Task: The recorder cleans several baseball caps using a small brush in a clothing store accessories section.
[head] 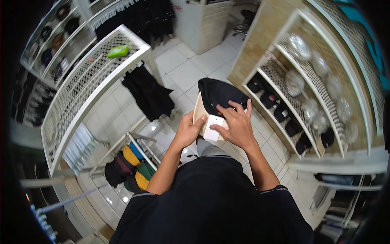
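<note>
A baseball cap (224,93) with a black crown and a cream brim is held in front of me at the centre of the view. My left hand (190,129) grips the edge of the brim, its thumb on top. A white hang tag (213,127) lies over the brim between my hands. The thumb of my right hand (236,125) rests on this tag, while the fingers are spread over the side of the black crown. Whether the right hand grips the cap or only touches it is hard to tell.
White wall shelves (292,106) at the right hold black caps and plastic-wrapped items. A white mesh-topped rack (100,79) stands at the left, with a bright green packet (118,51) on top and black garments (149,91) hanging below. Coloured caps (131,155) fill a low rack at lower left.
</note>
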Demonstrator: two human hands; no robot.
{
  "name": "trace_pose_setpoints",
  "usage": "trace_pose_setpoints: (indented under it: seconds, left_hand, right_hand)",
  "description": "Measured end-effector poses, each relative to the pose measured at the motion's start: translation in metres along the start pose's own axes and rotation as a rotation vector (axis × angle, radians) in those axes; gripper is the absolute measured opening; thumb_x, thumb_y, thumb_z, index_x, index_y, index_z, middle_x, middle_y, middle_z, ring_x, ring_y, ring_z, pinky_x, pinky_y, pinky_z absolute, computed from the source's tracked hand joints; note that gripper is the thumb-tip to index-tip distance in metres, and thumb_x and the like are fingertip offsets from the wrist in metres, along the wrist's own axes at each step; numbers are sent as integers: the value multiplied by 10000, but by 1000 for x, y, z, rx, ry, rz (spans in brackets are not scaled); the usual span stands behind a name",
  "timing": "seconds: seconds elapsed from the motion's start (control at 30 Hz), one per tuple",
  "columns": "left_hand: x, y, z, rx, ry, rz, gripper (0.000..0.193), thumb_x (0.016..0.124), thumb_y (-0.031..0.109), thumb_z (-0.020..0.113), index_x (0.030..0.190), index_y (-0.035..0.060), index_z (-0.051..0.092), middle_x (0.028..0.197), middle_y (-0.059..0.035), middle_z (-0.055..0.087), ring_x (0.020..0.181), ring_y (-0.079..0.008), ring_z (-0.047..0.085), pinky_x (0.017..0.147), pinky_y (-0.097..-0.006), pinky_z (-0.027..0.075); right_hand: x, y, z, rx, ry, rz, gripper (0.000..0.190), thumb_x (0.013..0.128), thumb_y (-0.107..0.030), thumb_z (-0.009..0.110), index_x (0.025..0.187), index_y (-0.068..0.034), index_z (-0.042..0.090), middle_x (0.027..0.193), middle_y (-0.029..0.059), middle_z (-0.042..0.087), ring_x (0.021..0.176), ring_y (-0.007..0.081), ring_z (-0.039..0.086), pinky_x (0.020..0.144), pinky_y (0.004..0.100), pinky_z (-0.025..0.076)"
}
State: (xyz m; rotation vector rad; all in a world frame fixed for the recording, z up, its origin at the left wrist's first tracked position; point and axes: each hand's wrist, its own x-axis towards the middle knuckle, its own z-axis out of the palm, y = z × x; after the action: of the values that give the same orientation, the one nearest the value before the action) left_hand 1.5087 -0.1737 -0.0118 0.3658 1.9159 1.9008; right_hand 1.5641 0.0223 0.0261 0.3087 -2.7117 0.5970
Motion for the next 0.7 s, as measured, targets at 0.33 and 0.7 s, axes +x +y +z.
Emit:
trace_pose_setpoints:
  seconds: [0.33,0.7]
  left_hand:
    - [6,-21,121,296,-453,-79,309,989,198,585,1163,-52,634,928,-143,714,845,-148,646,782,-340,520]
    - [38,-23,324,246,-711,-164,300,1007,183,592,1176,-62,630,961,-94,704,854,-137,622,799,-307,507]
  right_hand:
    - [-136,110,-97,-137,448,561,287,751,-273,817,917,-56,729,884,104,690,874,303,652,860,436,450]
    - [-268,227,-178,-229,410,1121,808,610,-248,921,1330,-143,570,1199,115,602,1061,362,628,924,482,490]
